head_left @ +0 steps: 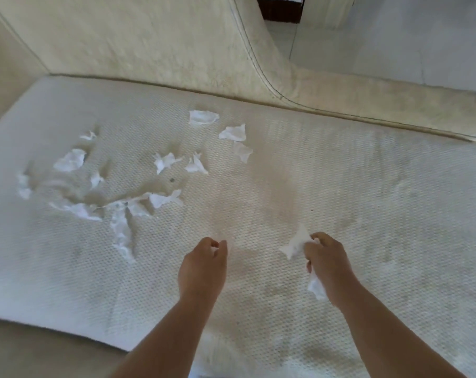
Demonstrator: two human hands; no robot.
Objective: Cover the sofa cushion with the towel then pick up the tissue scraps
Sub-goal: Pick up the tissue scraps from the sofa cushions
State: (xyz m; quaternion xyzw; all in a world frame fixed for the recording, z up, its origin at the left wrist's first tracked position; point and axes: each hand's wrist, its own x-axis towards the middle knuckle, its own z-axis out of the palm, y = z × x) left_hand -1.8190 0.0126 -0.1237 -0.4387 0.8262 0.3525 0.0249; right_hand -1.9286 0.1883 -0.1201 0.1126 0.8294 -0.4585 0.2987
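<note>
A white textured towel (327, 186) lies spread over the sofa seat cushion. Several white tissue scraps (166, 162) are scattered across its left and middle parts, some near the backrest (232, 132), others bunched at the left (70, 159). My right hand (327, 257) hovers low over the towel's front right, shut on tissue scraps (295, 245) that stick out above and below the fist. My left hand (204, 266) is beside it to the left, fingers curled together; whether a small scrap sits in the fingertips cannot be told.
The cream sofa backrest (136, 45) rises behind the seat and an armrest wall (2, 77) stands at the left. Pale floor tiles (395, 36) and dark furniture (280, 9) show beyond the sofa's right end. The sofa's front edge (40, 350) runs at bottom left.
</note>
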